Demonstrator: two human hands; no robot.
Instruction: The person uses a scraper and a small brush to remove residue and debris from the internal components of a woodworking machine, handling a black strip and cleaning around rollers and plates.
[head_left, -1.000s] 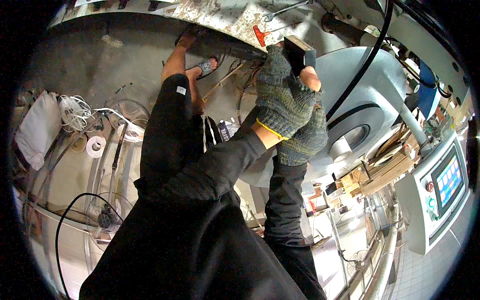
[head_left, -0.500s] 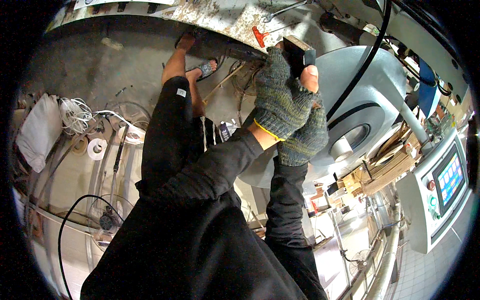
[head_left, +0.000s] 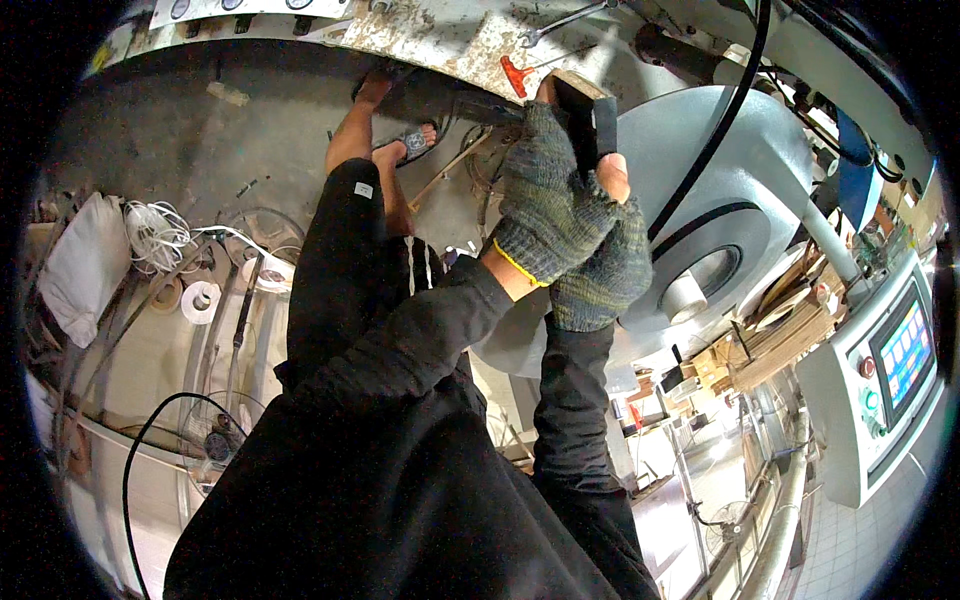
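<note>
A black rectangular block [head_left: 580, 118] with a worn tan face is held up in front of me by my gloved hands. My left hand [head_left: 550, 195], in a grey-green knit glove with a yellow cuff edge, is closed around its lower left side. My right hand [head_left: 610, 265], in a matching glove, presses in from the right, overlapping the left; its fingers are mostly hidden. A bare thumb lies against the block's lower end. Just beyond, a red-handled T-shaped tool [head_left: 517, 76] and a metal wrench [head_left: 560, 25] lie on a stained machine ledge [head_left: 430, 30].
A large grey round machine housing [head_left: 690, 130] stands right of my hands, with a black cable [head_left: 715, 150] across it. Farther right is a control panel [head_left: 850, 400] with a lit screen. A coil of white cable [head_left: 157, 235], tape rolls [head_left: 200, 300] and a fan [head_left: 215, 445] are at left.
Both hands and the block have moved slightly left and toward me, and more of the block's dark side shows. The grip looks the same.
</note>
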